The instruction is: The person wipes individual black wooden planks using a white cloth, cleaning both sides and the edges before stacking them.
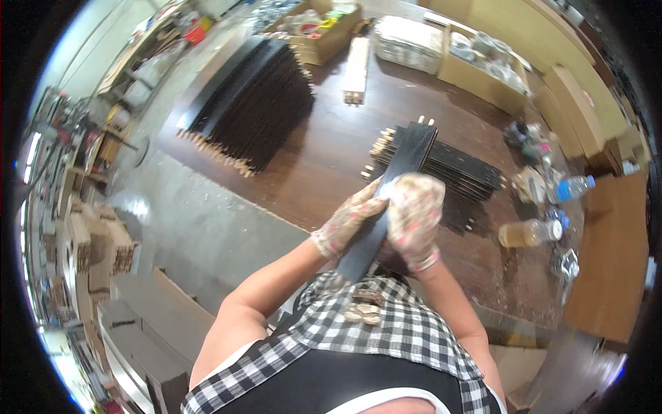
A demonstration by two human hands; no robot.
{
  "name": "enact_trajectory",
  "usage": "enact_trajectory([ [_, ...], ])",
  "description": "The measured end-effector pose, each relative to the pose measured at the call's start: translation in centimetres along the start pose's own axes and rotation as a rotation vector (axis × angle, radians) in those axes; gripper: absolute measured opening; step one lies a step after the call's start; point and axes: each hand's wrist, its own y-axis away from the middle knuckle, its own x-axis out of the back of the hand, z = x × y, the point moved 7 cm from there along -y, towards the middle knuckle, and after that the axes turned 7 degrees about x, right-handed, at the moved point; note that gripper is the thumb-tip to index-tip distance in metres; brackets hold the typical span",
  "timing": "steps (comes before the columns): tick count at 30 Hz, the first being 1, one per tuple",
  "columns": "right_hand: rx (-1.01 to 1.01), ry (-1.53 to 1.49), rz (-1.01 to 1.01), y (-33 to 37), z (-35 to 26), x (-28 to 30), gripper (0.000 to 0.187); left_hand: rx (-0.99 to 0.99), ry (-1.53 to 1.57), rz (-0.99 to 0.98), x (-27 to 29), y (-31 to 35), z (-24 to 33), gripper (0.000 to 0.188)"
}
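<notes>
Black board [407, 156], one; two end pegs [422, 120]; left hand [349, 219] gripping.

bare tabletop [325, 155] between black stacks [463, 168]; bottles [525, 234] block right

Black slat [408, 153] — smooth, satin sheen; brown tabletop [324, 145] — glossy.

No lettering can be read clearly anywhere in the frame — a blue label [567, 190] wraps the clear bottle [588, 183] at the right of the frame, but its print is too small to make out
</notes>
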Motion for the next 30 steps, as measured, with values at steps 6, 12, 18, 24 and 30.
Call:
enact_trajectory([
  [6, 0.207, -0.439, -0.338, 4.7, -5.1, -3.7, 0.019, -0.315, -0.186, 0.119, 3.7, 0.0, 8.5, 0.061],
  [12, -0.240, -0.351, -0.181, 6.8, 0.3, -1.5, 0.008, -0.515, -1.972, 0.999, 5.9, 4.6, 23.7, 0.050],
  [18, -0.186, -0.291, -0.286, 9.2, 0.2, -2.6, 0.009, -0.312, -2.366, 1.172, 13.6, 1.7, 23.6, 0.038],
  [24, -0.470, -0.383, -0.262, 10.8, 0.5, -1.2, 0.007, -0.277, -2.250, 1.211, 16.0, 1.8, 22.8, 0.034],
  [30, -0.668, -0.364, -0.357, 12.8, 2.3, -0.8, 0.016, -0.866, -1.938, 0.862, 10.7, 1.3, 20.4, 0.034],
])
